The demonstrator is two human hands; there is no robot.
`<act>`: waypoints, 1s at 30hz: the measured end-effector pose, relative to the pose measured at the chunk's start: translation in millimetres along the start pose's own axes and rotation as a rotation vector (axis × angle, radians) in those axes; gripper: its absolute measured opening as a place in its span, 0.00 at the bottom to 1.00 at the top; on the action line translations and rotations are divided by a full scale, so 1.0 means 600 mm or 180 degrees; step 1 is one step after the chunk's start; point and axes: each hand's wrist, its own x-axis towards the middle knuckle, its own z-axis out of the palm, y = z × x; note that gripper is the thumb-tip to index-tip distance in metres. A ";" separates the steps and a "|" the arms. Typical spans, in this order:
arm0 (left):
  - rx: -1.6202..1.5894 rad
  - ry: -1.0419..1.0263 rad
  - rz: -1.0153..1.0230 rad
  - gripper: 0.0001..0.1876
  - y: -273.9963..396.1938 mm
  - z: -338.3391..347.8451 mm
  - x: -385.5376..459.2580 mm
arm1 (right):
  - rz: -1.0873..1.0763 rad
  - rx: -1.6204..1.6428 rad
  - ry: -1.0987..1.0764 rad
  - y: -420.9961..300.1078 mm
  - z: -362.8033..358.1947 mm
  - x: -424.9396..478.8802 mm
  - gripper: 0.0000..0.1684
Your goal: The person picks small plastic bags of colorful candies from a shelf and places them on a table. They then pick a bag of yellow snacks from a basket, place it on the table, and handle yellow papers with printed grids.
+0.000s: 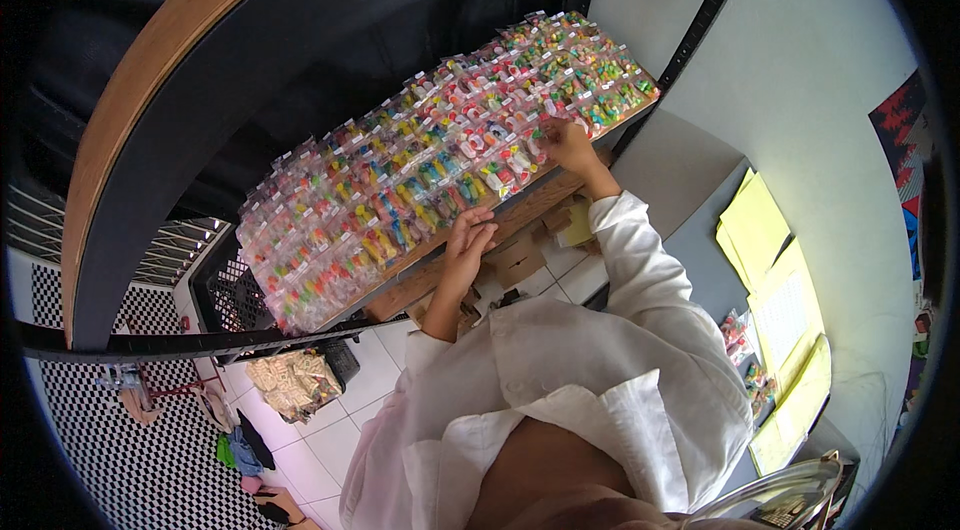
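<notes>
Rows of small clear plastic bags of colourful candy point(420, 170) cover a wooden shelf in a black metal rack, each with a small white label. My right hand point(568, 146) reaches over the front rows towards the right end, its curled fingers at a bag of red and white candy; whether they grip it I cannot tell. My left hand point(471, 239) is at the shelf's front edge, palm partly up, fingers slightly apart and holding nothing, near bags of yellow, green and blue candy point(471, 189).
An upper shelf with a wooden edge point(150, 42) curves overhead. Below are cardboard boxes point(517, 260) and a black plastic crate point(232, 297). A filled basket point(296, 380) stands on the tiled floor. Yellow papers point(754, 226) and more candy bags point(759, 386) lie on a grey surface at the right.
</notes>
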 end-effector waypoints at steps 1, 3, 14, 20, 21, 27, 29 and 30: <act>0.0019 0.0059 -0.0017 0.15 -0.001 -0.004 -0.003 | -0.0101 -0.0288 0.0139 -0.004 0.003 -0.001 0.24; 0.0014 0.0080 0.0009 0.14 0.004 -0.007 -0.001 | -0.0278 -0.0872 0.0417 -0.013 0.004 -0.009 0.24; -0.0056 -0.1051 -0.0079 0.16 -0.025 0.103 0.059 | -0.0105 -0.0800 0.1519 -0.133 -0.145 -0.241 0.22; 0.0156 -0.2192 -0.0346 0.15 -0.049 0.208 0.053 | 0.1323 -0.2072 0.2675 -0.114 -0.186 -0.470 0.24; 0.0214 -0.2363 -0.0377 0.14 -0.050 0.221 0.049 | 0.1636 -0.2309 0.2852 -0.109 -0.188 -0.509 0.25; 0.0403 -0.3072 -0.0507 0.14 -0.056 0.285 0.027 | 0.3052 -0.2661 0.3686 -0.059 -0.172 -0.666 0.36; 0.0374 -0.3299 -0.0546 0.14 -0.053 0.303 0.017 | 0.3021 -0.2506 0.3749 -0.050 -0.173 -0.674 0.41; 0.0372 -0.3411 -0.0562 0.14 -0.051 0.310 0.013 | 0.2992 -0.2408 0.3727 -0.038 -0.172 -0.672 0.49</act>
